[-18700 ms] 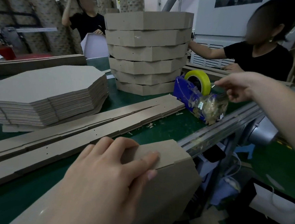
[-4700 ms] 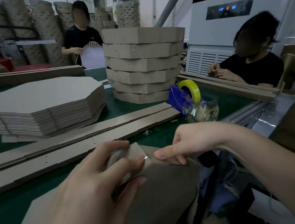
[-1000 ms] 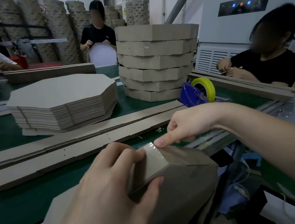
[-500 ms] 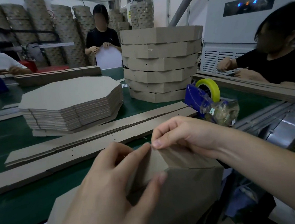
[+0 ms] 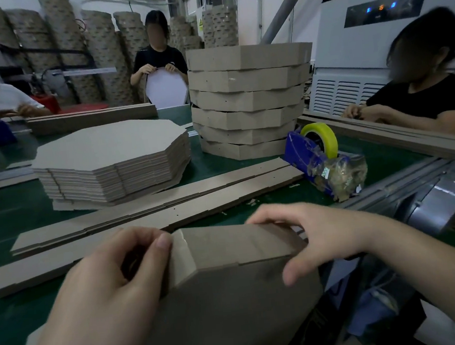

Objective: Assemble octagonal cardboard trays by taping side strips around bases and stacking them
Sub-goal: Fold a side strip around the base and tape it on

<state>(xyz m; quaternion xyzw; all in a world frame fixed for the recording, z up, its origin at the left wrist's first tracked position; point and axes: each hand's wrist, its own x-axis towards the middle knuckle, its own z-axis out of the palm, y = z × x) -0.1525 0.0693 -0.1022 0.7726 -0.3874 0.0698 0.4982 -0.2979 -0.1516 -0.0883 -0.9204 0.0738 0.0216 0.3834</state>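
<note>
Green table runs across the view. A white machine cabinet stands behind it at right.

Stack of finished trays stands at the far centre of the table, the layers twisted slightly against one another. Pile of flat bases sits to its left, well apart from the hands. Loose strips lie lengthwise between that pile and the near edge.

Half-built tray is at the near edge of the table, tipped up with its base face toward the wearer. Its side strip is folded along the upper sides. The tray sits between the two hands and is held at both upper corners.

Left hand grips the left corner, thumb on the strip face, fingers curled over the rim. Right hand grips the right corner, fingers hooked over the top edge, thumb pressed on the base.

Blue tape dispenser stands just beyond the right hand and apart from it. It carries a yellow tape roll, with crumpled clear tape bunched at its near end.

Three other people work around the table.
</note>
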